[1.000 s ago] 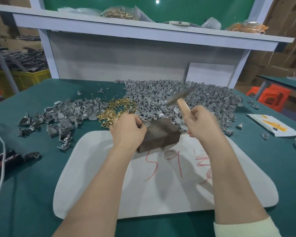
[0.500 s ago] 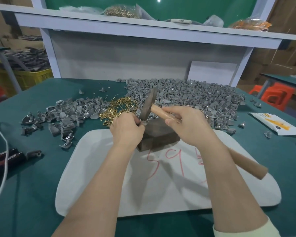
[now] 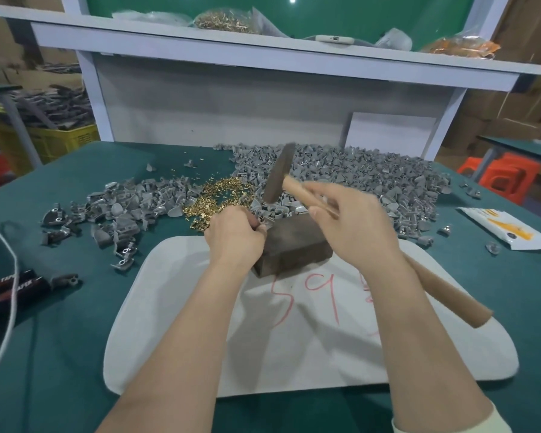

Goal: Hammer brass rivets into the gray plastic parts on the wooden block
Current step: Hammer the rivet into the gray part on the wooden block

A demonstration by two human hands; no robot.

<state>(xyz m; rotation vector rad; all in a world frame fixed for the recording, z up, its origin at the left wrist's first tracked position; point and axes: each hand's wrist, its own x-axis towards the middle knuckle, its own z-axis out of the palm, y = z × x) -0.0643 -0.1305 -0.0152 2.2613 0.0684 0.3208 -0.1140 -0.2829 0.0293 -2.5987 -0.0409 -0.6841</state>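
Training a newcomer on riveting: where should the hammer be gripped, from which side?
Grip the hammer handle near the head, from the right, as the right hand does: it trails right, and the left hand holds a gray part on the wooden block.

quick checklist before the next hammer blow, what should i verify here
1. Right hand grips the hammer: ok.
2. Its head is up, off the wooden block: ok.
3. Left hand pinches a gray part at the block's left corner: ok.
4. Rivet seated in the part: cannot tell, the hand hides it.
5. Left fingertips clear of the strike spot: cannot tell.
6. Block flat on the white mat: ok.
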